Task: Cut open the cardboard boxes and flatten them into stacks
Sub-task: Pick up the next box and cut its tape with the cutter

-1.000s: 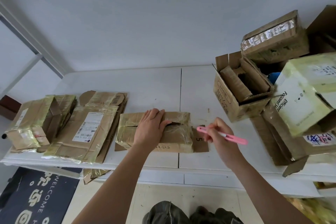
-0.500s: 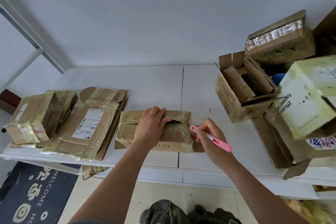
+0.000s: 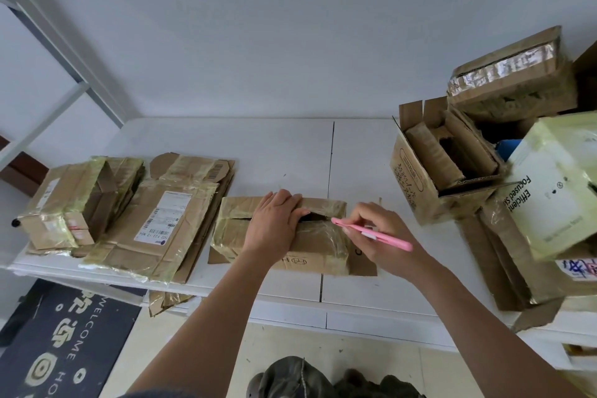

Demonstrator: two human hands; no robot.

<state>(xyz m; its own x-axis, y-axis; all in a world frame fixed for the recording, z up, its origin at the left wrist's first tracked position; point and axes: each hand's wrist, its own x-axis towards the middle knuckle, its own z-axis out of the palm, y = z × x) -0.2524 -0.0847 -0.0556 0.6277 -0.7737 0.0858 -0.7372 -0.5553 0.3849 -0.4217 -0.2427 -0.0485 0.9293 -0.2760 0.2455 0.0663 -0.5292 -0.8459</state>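
**Slitting the tape on the middle box**

My left hand [image 3: 274,223] lies flat on the taped box [image 3: 284,236] at the front middle of the table [image 3: 290,152], fingers spread and pressing it down. My right hand [image 3: 378,236] pinches the pink cutter [image 3: 371,233], its tip at the dark gap in the top seam. I should keep the tip shallow, draw it along the seam away from my left thumb, and hold the box firm. Flattened cardboard [image 3: 161,220] lies stacked to the left; uncut boxes [image 3: 452,168] wait on the right.
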